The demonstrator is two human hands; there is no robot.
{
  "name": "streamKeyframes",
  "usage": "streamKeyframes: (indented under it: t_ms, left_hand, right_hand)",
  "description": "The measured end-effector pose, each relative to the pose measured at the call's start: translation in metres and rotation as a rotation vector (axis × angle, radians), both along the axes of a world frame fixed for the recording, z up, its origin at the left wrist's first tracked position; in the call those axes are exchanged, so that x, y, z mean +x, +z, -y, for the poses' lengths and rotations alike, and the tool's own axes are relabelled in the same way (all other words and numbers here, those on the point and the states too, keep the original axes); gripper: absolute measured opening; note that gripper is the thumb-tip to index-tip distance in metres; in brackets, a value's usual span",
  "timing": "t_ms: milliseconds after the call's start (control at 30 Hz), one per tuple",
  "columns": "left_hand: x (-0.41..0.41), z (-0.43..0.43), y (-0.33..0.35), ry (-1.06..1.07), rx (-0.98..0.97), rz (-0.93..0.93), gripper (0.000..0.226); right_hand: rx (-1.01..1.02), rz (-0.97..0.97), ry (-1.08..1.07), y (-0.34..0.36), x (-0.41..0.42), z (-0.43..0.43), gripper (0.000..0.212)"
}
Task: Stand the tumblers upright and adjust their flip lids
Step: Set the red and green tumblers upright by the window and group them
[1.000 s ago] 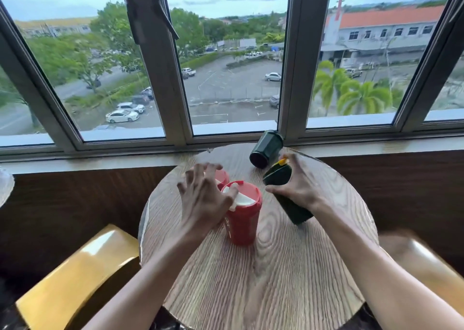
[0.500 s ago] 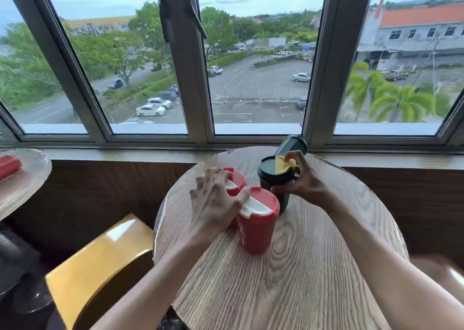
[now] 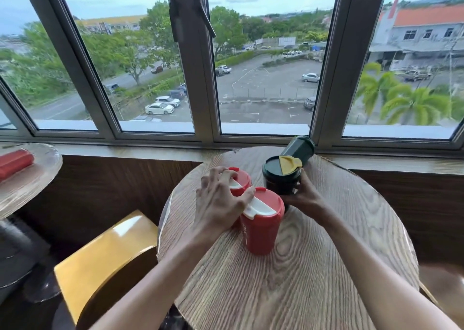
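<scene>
Green tumbler (image 3: pixel 281 179), tilted before, now upright in right hand (image 3: pixel 305 194).

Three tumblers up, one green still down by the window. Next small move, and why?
Probably press the yellow flip lid shut. The right hand already grips the upright green tumbler, whose flap stands raised. The left hand rests over the two red tumblers, both standing. The second green tumbler lies tilted behind and likely comes after.

Right hand (image 3: pixel 305 194) grips upright green tumbler (image 3: pixel 281 179).
</scene>
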State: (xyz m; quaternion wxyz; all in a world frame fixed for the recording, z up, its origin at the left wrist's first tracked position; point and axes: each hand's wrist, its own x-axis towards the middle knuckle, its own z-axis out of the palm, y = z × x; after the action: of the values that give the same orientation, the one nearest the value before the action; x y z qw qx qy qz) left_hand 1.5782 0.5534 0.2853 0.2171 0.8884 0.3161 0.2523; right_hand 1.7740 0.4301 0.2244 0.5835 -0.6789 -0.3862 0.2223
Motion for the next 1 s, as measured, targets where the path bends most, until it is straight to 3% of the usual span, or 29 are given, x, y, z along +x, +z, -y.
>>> streamKeyframes:
  t_ms: [567,1000]
  left_hand:
    - [-0.002,0.002,0.003,-0.026,-0.052,0.019,0.055]
    - [-0.002,0.003,0.004,-0.031,-0.072,0.013,0.056]
  right_hand:
    - [-0.079,-0.069,0.126,0.002,0.005,-0.017,0.074]
    - [-0.097,-0.126,0.208,0.003,-0.001,-0.020,0.079]
